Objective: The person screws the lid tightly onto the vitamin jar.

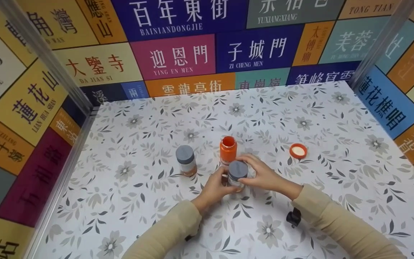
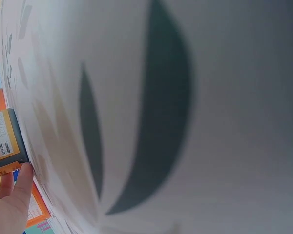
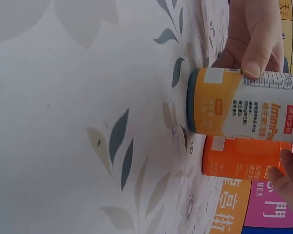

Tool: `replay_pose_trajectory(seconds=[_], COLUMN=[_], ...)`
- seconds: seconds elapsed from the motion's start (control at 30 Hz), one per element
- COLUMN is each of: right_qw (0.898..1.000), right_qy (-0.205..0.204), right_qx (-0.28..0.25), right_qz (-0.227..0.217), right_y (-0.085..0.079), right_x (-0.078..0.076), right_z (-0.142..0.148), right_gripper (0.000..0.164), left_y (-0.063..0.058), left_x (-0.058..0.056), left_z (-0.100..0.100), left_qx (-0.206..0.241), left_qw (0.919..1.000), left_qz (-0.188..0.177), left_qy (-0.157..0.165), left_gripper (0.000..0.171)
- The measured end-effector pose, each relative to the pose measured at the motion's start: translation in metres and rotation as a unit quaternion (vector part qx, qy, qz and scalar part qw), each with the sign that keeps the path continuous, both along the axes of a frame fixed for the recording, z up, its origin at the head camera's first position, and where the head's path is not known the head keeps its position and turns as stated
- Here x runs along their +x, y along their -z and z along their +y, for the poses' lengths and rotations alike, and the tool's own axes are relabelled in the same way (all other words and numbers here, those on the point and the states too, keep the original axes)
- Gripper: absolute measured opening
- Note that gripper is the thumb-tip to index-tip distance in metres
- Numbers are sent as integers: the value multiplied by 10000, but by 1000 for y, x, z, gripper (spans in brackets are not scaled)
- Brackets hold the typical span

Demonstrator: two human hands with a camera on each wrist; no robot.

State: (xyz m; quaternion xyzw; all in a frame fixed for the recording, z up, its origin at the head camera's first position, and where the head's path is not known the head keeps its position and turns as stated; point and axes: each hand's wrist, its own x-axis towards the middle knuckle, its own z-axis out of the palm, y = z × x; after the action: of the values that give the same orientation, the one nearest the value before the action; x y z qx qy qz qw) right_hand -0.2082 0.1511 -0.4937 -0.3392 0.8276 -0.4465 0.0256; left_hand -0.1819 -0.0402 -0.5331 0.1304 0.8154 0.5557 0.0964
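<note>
In the head view, a supplement bottle [image 1: 238,171] with a grey cap stands upright at the middle of the table. The left hand [image 1: 215,187] grips its body from the left, the thumb lying on the yellow and white label in the right wrist view. From the right, the right hand [image 1: 263,175] holds the grey cap between thumb and fingers; its fingertips [image 3: 282,180] show at the cap end in the right wrist view. Right behind stands an uncapped orange bottle [image 1: 228,148], its mouth facing up.
A second grey-capped bottle [image 1: 187,160] stands upright to the left. An orange cap [image 1: 298,150] lies with its pale inside up, to the right. The floral tabletop [image 1: 164,122] is bounded by walls [image 1: 99,64] of coloured sign panels at the back and both sides.
</note>
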Motion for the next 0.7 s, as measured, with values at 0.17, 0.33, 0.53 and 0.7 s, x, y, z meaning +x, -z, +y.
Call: replay_pose_trajectory(seconds=[0.17,0.33,0.53,0.7], right_qw=[9989,9963,9953,9904], right_qy=[437,745,460,-438], right_qx=[-140,-315,-311,-82], right_qz=[-113,-293,-789,-1306], right_y=[0,2,1,-11], right_x=[4,8,5,-6], right_z=[-6,-11,-10,4], right_gripper=[53,54,72,91], left_y=[-1,-2,-3,-3], left_x=[0,0,1,0], left_z=[-1,-1,-1,-1], left_qx=[-76,-66,-40,-6], left_qw=[9999,9999,9998,9998], left_qz=[-68,-154,-186,-216], left_qy=[-6,-40,-28,-29], left_gripper=[49,48,49,50])
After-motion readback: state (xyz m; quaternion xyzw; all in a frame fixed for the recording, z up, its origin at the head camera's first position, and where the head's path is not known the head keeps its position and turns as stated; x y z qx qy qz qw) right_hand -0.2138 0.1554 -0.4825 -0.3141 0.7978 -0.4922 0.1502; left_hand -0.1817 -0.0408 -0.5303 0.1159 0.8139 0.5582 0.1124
